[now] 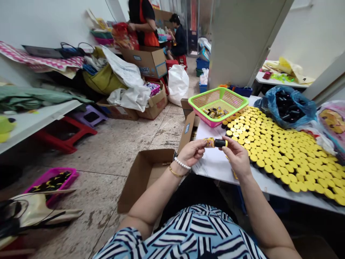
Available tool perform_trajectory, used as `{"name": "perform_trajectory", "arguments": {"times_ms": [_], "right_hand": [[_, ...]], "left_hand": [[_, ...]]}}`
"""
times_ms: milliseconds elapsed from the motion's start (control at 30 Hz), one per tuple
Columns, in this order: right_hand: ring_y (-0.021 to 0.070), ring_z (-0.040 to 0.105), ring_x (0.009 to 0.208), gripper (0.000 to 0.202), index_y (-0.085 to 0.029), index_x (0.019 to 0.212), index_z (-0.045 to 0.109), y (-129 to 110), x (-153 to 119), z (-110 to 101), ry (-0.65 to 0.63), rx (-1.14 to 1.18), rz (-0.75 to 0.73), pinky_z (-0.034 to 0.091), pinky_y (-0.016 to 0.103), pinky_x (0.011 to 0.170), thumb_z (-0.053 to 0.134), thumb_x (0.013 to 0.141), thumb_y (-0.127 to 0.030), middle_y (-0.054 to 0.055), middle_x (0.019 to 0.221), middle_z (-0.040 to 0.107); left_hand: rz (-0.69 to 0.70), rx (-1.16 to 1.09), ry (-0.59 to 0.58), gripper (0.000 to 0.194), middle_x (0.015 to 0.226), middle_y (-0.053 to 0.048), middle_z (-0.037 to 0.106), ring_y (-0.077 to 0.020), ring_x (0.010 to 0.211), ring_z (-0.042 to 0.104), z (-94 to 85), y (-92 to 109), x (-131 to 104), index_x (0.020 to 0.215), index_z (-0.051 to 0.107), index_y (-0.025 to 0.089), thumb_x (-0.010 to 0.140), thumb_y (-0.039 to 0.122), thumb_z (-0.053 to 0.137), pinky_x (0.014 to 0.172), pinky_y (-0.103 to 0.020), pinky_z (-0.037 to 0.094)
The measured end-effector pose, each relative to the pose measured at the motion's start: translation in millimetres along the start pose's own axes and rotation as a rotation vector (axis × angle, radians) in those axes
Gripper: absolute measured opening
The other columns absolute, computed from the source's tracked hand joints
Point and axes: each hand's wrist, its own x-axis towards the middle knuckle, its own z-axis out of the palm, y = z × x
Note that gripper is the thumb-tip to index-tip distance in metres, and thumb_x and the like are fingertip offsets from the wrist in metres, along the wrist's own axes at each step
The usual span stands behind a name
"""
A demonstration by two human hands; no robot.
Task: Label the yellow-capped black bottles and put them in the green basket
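Note:
In the head view, my left hand (192, 153), with a pearl bracelet at its wrist, is closed on a small yellow printed tube (210, 142). A black cylindrical piece with a yellow end (220, 143) lines up against that tube. Fingertips of my right hand (237, 155) pinch it at the yellow end. Whether the two pieces are joined or only touching, I cannot tell. Both hands are above the near left edge of the white table (208, 163). Beside my right hand stand many tightly packed black pieces with round yellow tops (285, 151).
A green and pink basket (237, 104) holds several small yellow printed pieces. Behind the rows sits a blue plastic bag (306, 108) of black pieces. An open cardboard box (134, 180) is left of my legs. Two people (147, 21) are farther back.

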Motion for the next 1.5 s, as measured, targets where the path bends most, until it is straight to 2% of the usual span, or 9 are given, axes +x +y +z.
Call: {"name": "perform_trajectory", "arguments": {"times_ms": [200, 367, 600, 767, 833, 933, 1133, 1333, 1500], "right_hand": [[0.0245, 0.067, 0.118, 0.04, -0.029, 0.132, 0.069, -2, -3, -4, 0.024, -0.41, -0.268, 0.054, 0.045, 0.109, 0.07, 0.092, -0.032, 0.007, 0.13, 0.07], [0.0233, 0.07, 0.112, 0.038, -0.026, 0.132, 0.068, 14, -4, 0, 0.02, -0.253, -0.202, 0.06, 0.04, 0.098, 0.066, 0.095, -0.035, 0.009, 0.129, 0.07], [0.022, 0.068, 0.104, 0.035, -0.028, 0.125, 0.073, 9, -12, 3, 0.08, -0.394, -0.29, 0.064, 0.031, 0.079, 0.07, 0.091, -0.035, 0.009, 0.117, 0.069], [0.0237, 0.071, 0.104, 0.045, -0.023, 0.13, 0.07, -7, -11, -1, 0.324, 0.003, -0.094, 0.063, 0.039, 0.088, 0.074, 0.089, -0.039, 0.01, 0.118, 0.072], [0.0244, 0.072, 0.105, 0.042, -0.02, 0.125, 0.072, -8, -5, 0, 0.307, 0.253, -0.003, 0.063, 0.043, 0.091, 0.074, 0.089, -0.041, 0.009, 0.115, 0.074], [0.0221, 0.073, 0.105, 0.037, -0.021, 0.117, 0.075, -4, 2, 5, 0.211, 0.386, 0.032, 0.059, 0.045, 0.1, 0.08, 0.084, -0.037, 0.006, 0.113, 0.075], [0.0234, 0.071, 0.108, 0.047, -0.019, 0.126, 0.07, 7, 4, 12, 0.12, 0.162, 0.015, 0.057, 0.049, 0.105, 0.078, 0.086, -0.042, 0.009, 0.119, 0.074], [0.0222, 0.068, 0.104, 0.035, -0.023, 0.123, 0.072, 7, 1, 12, 0.167, -0.25, -0.242, 0.063, 0.035, 0.087, 0.07, 0.092, -0.038, 0.011, 0.118, 0.069], [0.0208, 0.068, 0.099, 0.035, -0.025, 0.126, 0.071, 13, -2, 13, 0.149, -0.251, -0.267, 0.065, 0.034, 0.079, 0.066, 0.094, -0.037, 0.009, 0.116, 0.067]], "left_hand": [[0.016, 0.039, 0.03, 0.033, 0.085, -0.006, 0.068, 0.0027, 0.044, 0.034, 2.8, -3, 4, 0.099, 0.073, 0.005, 0.075, 0.024, 0.086, 0.037, -0.011, 0.013], [0.059, 0.075, 0.006, 0.033, 0.077, -0.003, 0.063, 0.0024, 0.045, 0.036, 4.7, -7, 3, 0.085, 0.07, 0.006, 0.071, 0.028, 0.09, 0.038, -0.012, 0.013], [0.114, 0.089, -0.003, 0.034, 0.077, -0.003, 0.063, 0.0028, 0.044, 0.038, 8.1, -9, -4, 0.087, 0.071, 0.005, 0.072, 0.029, 0.09, 0.037, -0.011, 0.014], [0.11, 0.01, 0.041, 0.033, 0.075, 0.0, 0.061, 0.0033, 0.043, 0.037, 8.1, -1, -3, 0.087, 0.069, 0.006, 0.07, 0.025, 0.09, 0.035, -0.009, 0.015], [0.078, -0.029, 0.037, 0.03, 0.075, 0.002, 0.06, 0.0031, 0.044, 0.037, 8.9, 0, 0, 0.088, 0.068, 0.007, 0.072, 0.022, 0.089, 0.035, -0.009, 0.015], [0.035, -0.079, 0.027, 0.025, 0.075, 0.002, 0.059, 0.0026, 0.044, 0.038, 13.4, -2, 6, 0.091, 0.067, 0.008, 0.076, 0.018, 0.085, 0.034, -0.008, 0.016], [0.023, -0.089, 0.018, 0.021, 0.077, 0.002, 0.059, 0.0024, 0.044, 0.039, 24.9, -8, 8, 0.096, 0.067, 0.009, 0.082, 0.017, 0.081, 0.035, -0.008, 0.018], [0.06, -0.018, 0.03, 0.022, 0.078, -0.002, 0.063, 0.0022, 0.043, 0.037, 22.9, -9, 10, 0.089, 0.067, 0.008, 0.082, 0.023, 0.081, 0.036, -0.01, 0.015], [0.176, 0.082, 0.064, 0.033, 0.076, -0.005, 0.066, 0.0009, 0.046, 0.04, 20.9, -15, 6, 0.089, 0.072, 0.005, 0.075, 0.03, 0.088, 0.039, -0.013, 0.015]]}}
